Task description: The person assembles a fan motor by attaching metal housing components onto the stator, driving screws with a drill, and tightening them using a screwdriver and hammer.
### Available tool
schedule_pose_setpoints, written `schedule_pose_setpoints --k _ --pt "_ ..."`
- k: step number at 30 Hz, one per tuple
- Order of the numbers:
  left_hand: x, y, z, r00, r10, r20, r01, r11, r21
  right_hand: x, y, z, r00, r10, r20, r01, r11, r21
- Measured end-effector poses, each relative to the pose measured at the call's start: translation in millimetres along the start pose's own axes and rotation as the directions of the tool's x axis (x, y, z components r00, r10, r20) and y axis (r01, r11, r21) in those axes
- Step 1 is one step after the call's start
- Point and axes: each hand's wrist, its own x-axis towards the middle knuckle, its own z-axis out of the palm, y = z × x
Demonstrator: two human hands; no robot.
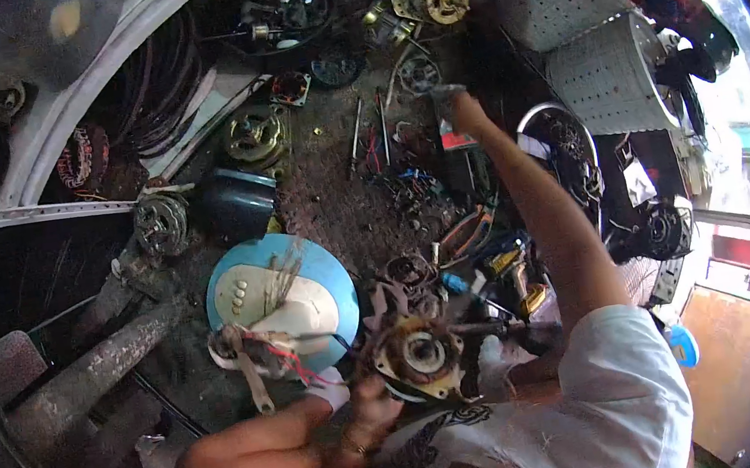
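Observation:
My left hand (376,406) grips the edge of a round motor (420,357) with a rusty flanged housing, held close to my lap. Stretched far forward is my right hand (467,114), blurred, its fingers not clear. It is over a small box with a red front (455,139), and a greyish thing shows at the fingertips; whether the hand holds it I cannot tell. Left of the motor stands a blue and white fan base (329,283) with buttons, and loose red wires (293,363) lie near it.
Brass-coloured motors (255,139) and another motor (444,0) lie farther off. Screwdrivers (383,129) and a wire tangle (414,188) cover the floor ahead. A round basin (563,148) stands right, a black cylinder (239,205) left. A perforated white drum (605,76) is at upper right.

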Motion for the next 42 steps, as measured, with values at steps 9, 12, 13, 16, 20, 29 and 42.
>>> schedule_pose_setpoints --k 9,12,13,16,20,29,42 --pt "-15.1 -22.7 -10.8 0.989 0.079 -0.127 -0.084 0.996 -0.031 -104.0 39.2 72.4 0.984 0.179 -0.011 -0.178 0.972 -0.156" --pt "-13.8 -17.6 -3.7 0.996 0.088 0.025 -0.088 0.996 0.024 -88.1 62.5 73.8 0.979 0.176 0.1 -0.182 0.982 0.058" --pt "-18.1 -22.3 -30.8 0.995 0.071 0.07 -0.068 0.997 -0.039 -85.5 77.6 75.0 0.996 -0.084 -0.039 0.091 0.972 0.218" --pt "-23.8 -11.4 -4.6 0.998 -0.058 0.005 0.058 0.991 -0.119 -119.3 49.6 18.7 0.928 0.206 0.311 -0.373 0.479 0.795" --pt "-19.4 -3.9 9.3 0.994 -0.094 0.054 0.102 0.979 -0.176 -169.6 0.3 -40.4 0.9 0.037 0.435 -0.412 -0.26 0.874" --pt "-45.1 9.0 29.6 1.0 0.017 0.024 -0.018 0.999 0.046 -324.4 -136.6 -76.8 0.943 0.259 -0.208 0.261 -0.19 0.946" --pt "-55.2 2.6 39.4 0.965 0.214 0.152 -0.248 0.933 0.262 -350.5 -152.5 -73.9 0.854 0.273 -0.444 0.483 -0.096 0.87"
